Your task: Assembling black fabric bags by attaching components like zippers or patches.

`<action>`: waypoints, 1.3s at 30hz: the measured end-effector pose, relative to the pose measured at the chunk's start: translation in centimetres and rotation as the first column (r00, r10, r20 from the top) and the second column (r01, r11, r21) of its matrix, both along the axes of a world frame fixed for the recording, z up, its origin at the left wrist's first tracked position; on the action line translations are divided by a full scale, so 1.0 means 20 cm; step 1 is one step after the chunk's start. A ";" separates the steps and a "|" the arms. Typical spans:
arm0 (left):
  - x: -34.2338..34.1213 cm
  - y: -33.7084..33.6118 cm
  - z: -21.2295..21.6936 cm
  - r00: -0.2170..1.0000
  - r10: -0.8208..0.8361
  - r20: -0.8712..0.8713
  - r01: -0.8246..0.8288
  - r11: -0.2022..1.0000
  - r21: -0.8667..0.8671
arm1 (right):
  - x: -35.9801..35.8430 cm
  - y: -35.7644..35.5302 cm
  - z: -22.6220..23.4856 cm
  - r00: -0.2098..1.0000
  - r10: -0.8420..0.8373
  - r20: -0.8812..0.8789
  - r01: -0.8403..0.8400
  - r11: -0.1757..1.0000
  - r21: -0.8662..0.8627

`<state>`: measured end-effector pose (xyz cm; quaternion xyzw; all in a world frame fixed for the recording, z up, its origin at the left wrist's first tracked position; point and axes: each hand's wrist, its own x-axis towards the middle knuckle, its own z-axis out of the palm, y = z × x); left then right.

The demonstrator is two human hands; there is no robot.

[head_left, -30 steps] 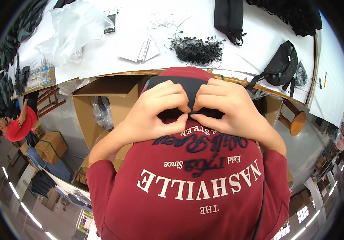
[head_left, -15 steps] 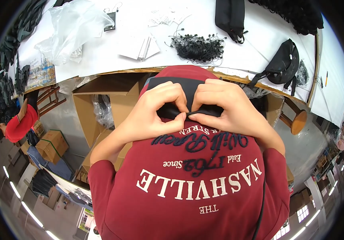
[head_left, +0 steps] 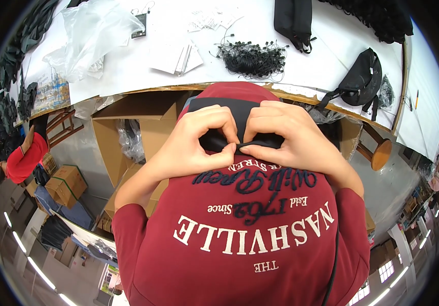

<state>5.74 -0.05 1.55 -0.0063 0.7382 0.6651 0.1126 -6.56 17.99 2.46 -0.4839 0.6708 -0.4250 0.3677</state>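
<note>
Close against the front of my dark red shirt, both hands pinch a piece of black fabric (head_left: 241, 108). My left hand (head_left: 199, 136) is closed on it, thumb and fingertips meeting at the fabric's near edge. Right beside it my right hand (head_left: 292, 133) grips the same edge between thumb and curled fingers. The two sets of fingertips almost touch. Black material also shows through the gaps inside both grips. Its full shape is hidden by my hands, so I cannot tell what article it is.
Ahead, a white-topped table (head_left: 127, 71) carries a pile of black tag strings (head_left: 252, 58), white cards (head_left: 178, 60), clear plastic (head_left: 94, 33), a black pouch (head_left: 293, 23) and a black waist bag (head_left: 360, 81). Below are an open cardboard box (head_left: 110, 148) and a wooden stool (head_left: 380, 154).
My hands keep the same pinch on the black fabric, almost without movement. At the far left, a person in red has shifted slightly.
</note>
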 end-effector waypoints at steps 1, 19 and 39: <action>0.00 0.00 0.00 1.000 0.014 0.021 -0.014 1.000 0.020 | 0.00 0.00 0.00 1.000 0.006 0.008 -0.006 1.000 0.001; -0.02 0.00 0.02 0.997 -0.048 0.062 0.046 0.998 0.032 | -0.01 0.00 0.00 0.999 0.049 -0.009 -0.049 0.999 0.017; -0.02 -0.01 0.03 0.986 -0.020 0.168 0.009 0.998 0.063 | -0.02 0.00 0.00 0.999 0.052 -0.015 -0.051 0.998 0.024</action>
